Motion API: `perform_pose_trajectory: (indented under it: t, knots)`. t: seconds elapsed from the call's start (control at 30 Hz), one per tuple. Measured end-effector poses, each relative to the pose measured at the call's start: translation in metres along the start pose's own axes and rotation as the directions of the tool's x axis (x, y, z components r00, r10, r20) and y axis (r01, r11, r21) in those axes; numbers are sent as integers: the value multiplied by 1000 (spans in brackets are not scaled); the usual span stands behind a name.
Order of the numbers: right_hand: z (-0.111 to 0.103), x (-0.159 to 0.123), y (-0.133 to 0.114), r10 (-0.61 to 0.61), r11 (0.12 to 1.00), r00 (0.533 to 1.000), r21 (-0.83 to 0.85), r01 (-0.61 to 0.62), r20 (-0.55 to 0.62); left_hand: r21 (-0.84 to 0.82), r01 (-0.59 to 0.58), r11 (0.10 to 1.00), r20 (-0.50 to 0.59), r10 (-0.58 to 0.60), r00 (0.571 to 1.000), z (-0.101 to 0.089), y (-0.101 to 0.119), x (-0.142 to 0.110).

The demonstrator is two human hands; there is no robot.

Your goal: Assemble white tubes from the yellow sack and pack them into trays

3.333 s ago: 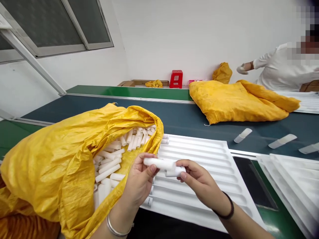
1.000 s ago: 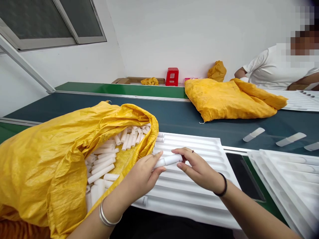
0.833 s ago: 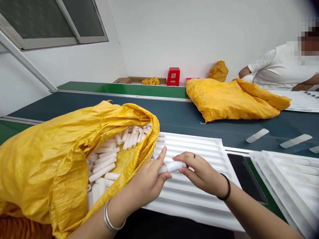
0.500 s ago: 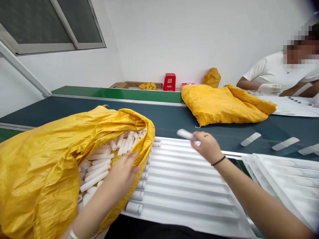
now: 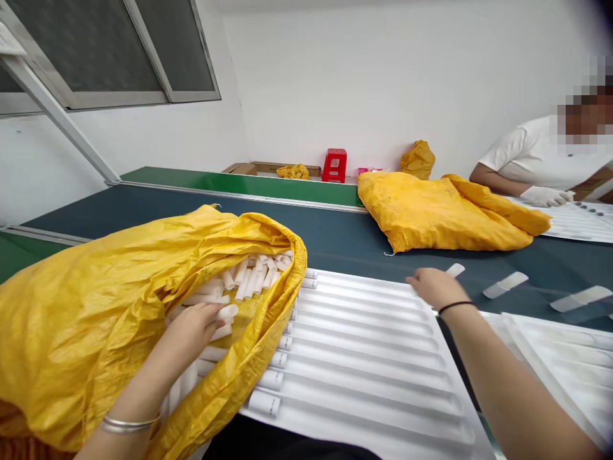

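Note:
My left hand (image 5: pixel 194 335) reaches into the mouth of a yellow woven sack (image 5: pixel 96 306), its fingers closed on a short white tube (image 5: pixel 227 312). Many loose white tubes (image 5: pixel 249 281) lie around it in the sack. My right hand (image 5: pixel 435 289) is above the near edge of the belt, fingers curled; what they hold, if anything, is hidden. Just behind it shows the end of a white tube (image 5: pixel 454 269). In front of me lies a white ridged tray (image 5: pixel 373 364), with printed tube ends (image 5: pixel 264 404) along its left side, partly covered by the sack.
More tubes (image 5: pixel 505 285) lie spaced along the dark belt (image 5: pixel 325 233) to the right. A second yellow sack (image 5: pixel 445 214) rests across it. Stacked trays (image 5: pixel 555 364) stand at right. A co-worker's gloved hand (image 5: pixel 546 195) is over another tray at the far right.
My right hand has moved right from over the tray, and the tube it held no longer shows in its fingertips. My left hand has moved deeper into the sack and closed on a tube.

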State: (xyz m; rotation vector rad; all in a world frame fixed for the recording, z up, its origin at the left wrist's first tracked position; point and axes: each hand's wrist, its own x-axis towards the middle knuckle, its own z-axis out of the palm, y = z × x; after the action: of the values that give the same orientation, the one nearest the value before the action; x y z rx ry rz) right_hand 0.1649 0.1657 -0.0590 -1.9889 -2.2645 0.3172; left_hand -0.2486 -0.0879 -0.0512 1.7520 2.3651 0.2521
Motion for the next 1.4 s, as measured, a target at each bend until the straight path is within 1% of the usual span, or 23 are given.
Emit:
perform_pose_trajectory:
  t: [0.07, 0.13, 0.2, 0.27, 0.33, 0.37, 0.4, 0.47, 0.53, 0.6, 0.67, 0.7, 0.73, 0.8, 0.83, 0.87, 0.9, 0.97, 1.03, 1.1, 1.2, 1.27, 1.4]
  knots:
    - [17, -14, -50, -256, 965, 963, 74, 251, 79, -92, -77, 993, -90, 69, 994, -4, 24, 1]
    - [39, -25, -100, -450, 889, 886, 146, 434, 110, -223, -170, 960, -221, 120, 968, -5, 47, -1]
    - [61, -30, -140, -547, 833, 828, 182, 523, 123, -361, -244, 900, -327, 123, 937, -4, 69, -4]
    - [75, -28, -165, -576, 813, 806, 191, 550, 134, -467, -265, 843, -358, 94, 929, -2, 85, -8]
    - [80, -23, -175, -575, 814, 807, 191, 548, 135, -604, -265, 752, -356, 43, 934, -1, 94, -12]
    - [78, -22, -175, -570, 817, 812, 193, 544, 126, -693, -257, 674, -349, -1, 937, -1, 96, -14]
    - [74, -23, -174, -566, 818, 817, 199, 540, 109, -786, -245, 567, -336, -60, 940, -1, 96, -16]
    - [62, -31, -166, -563, 812, 824, 227, 537, 67, -930, -211, 300, -274, -186, 944, -1, 94, -20]
    - [47, -49, -156, -587, 783, 809, 282, 554, 42, -983, -168, 74, -182, -257, 949, -1, 94, -22]
    - [35, -72, -145, -672, 657, 739, 497, 567, 47, -992, -115, -50, -99, -249, 963, 1, 99, -22]
    - [28, -93, -135, -765, 419, 644, 772, 478, 17, -993, -69, -96, -48, -205, 978, 6, 109, -20]
    - [25, -101, -130, -783, 303, 622, 861, 408, -20, -993, -58, -102, -38, -185, 982, 10, 115, -19]
    - [23, -107, -125, -776, 223, 627, 903, 368, -64, -993, -58, -99, -40, -175, 984, 14, 119, -18]
    - [18, -112, -116, -723, 205, 670, 874, 441, -169, -997, -73, -39, -65, -177, 982, 21, 126, -16]
    - [15, -113, -112, -702, 229, 674, 824, 519, -230, -997, -74, 34, -79, -175, 981, 22, 127, -16]
    - [11, -114, -108, -698, 256, 657, 758, 601, -285, -988, -65, 139, -88, -159, 983, 23, 127, -16]
    - [7, -114, -104, -712, 274, 622, 686, 674, -326, -964, -58, 260, -92, -124, 988, 21, 127, -16]
    - [-1, -115, -99, -769, 283, 537, 569, 772, -345, -875, -86, 476, -85, 24, 996, 15, 127, -18]
    - [-4, -119, -97, -814, 276, 478, 506, 817, -329, -782, -182, 596, -66, 211, 975, 7, 130, -21]
    - [-3, -121, -98, -824, 279, 469, 491, 825, -319, -704, -286, 650, -82, 326, 942, 0, 133, -23]
    - [2, -123, -99, -796, 296, 505, 511, 807, -335, -609, -382, 695, -179, 349, 920, -3, 136, -24]
    - [3, -123, -99, -785, 290, 510, 519, 804, -352, -576, -425, 698, -228, 362, 904, 0, 136, -25]
    - [2, -126, -101, -816, 237, 451, 501, 832, -363, -563, -452, 692, -218, 403, 889, 10, 137, -28]
